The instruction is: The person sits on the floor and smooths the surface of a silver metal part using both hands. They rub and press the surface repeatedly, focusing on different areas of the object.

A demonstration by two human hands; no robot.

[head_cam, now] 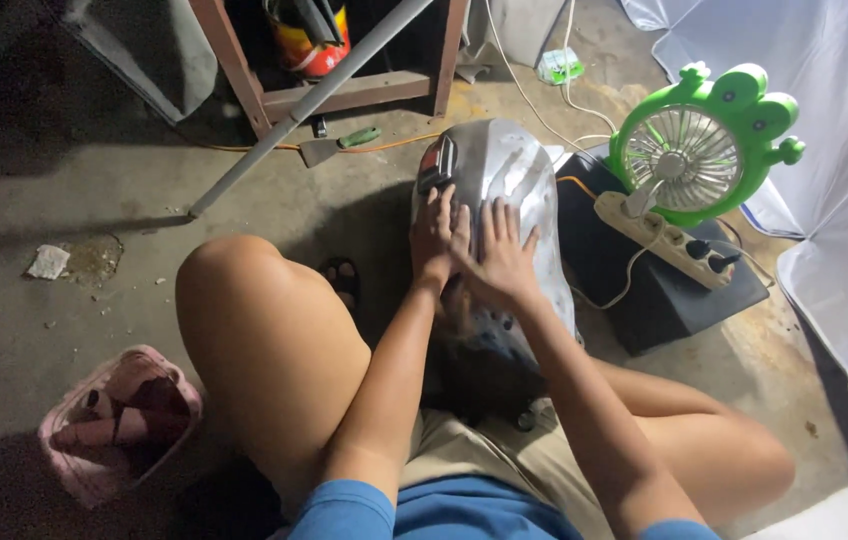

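A curved silver metal panel [504, 190] is lying on the concrete floor [124, 210] between the person's knees. The left hand [436, 232] and right hand [502, 255] are both pressing flat on it, fingers spread, gripping nothing; this looks like a surface rubbing or smoothing step, calling for steady, even pressure. A green fan [696, 145] is standing on a black box [644, 290], beside a power strip [666, 237].

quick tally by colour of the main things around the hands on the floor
silver: 1, metal panel under left hand and right hand
green: 2, fan, scraper
pink: 1, basket
white: 1, power strip
black: 1, box
total: 6
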